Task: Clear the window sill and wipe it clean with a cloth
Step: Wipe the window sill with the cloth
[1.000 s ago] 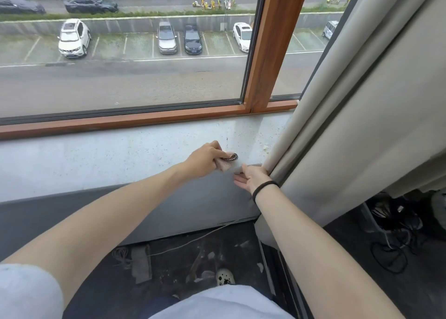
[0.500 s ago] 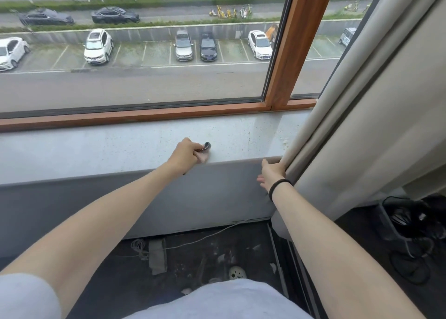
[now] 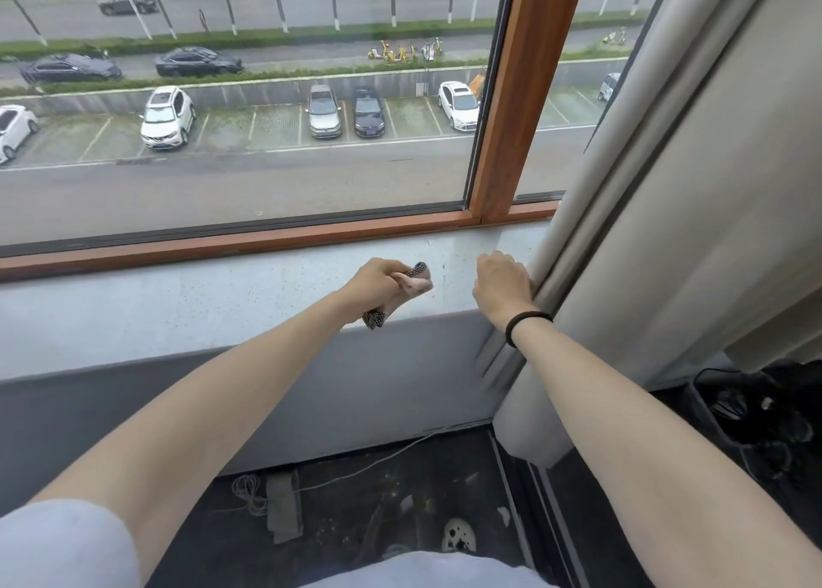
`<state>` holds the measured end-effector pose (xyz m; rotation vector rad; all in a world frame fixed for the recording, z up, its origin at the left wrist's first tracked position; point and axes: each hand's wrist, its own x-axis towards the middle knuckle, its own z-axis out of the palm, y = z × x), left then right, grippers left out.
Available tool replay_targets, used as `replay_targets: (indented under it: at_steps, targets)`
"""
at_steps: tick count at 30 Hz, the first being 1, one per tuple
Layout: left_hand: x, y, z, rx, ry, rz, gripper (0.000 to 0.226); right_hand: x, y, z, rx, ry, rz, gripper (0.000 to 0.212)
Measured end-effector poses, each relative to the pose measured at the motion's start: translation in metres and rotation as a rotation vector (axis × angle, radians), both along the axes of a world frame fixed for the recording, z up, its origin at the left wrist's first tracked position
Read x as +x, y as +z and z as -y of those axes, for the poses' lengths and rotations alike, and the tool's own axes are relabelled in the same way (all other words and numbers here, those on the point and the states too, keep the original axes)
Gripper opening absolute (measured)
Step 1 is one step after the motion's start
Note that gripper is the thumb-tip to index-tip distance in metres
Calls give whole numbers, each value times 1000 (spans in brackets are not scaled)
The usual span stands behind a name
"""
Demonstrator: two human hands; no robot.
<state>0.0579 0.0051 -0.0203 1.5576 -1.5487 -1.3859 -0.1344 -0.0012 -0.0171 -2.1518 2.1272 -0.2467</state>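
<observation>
Head view: cloth [image 3: 413,281] is soft, light and limp, so best taken as a wad in the fist and pressed flat. Left hand [image 3: 378,281] clenches it that way, ends poking out both sides, on the window sill [image 3: 178,307] near the curtain [image 3: 645,231], to its left. Right hand [image 3: 502,283], fingers curled, touches the curtain's edge; can't tell if it grips fabric.

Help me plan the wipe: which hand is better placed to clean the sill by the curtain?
Left. The left hand grips the cloth on the sill; the right hand is against the curtain, without cloth.
</observation>
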Motion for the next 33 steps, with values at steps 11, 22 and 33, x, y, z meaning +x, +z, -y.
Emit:
replay_targets:
  at_steps: [11,22,33]
  targets:
    - [-71,-9,65,151,169,-123,14,-80,31,25,416,152,-774,41]
    - [-116,-10,129,-329,68,432,22,-181,-21,28,716,-280,-104,46]
    - [-143,-66,168,-725,-136,784,15,-186,-34,51,629,-730,778,44]
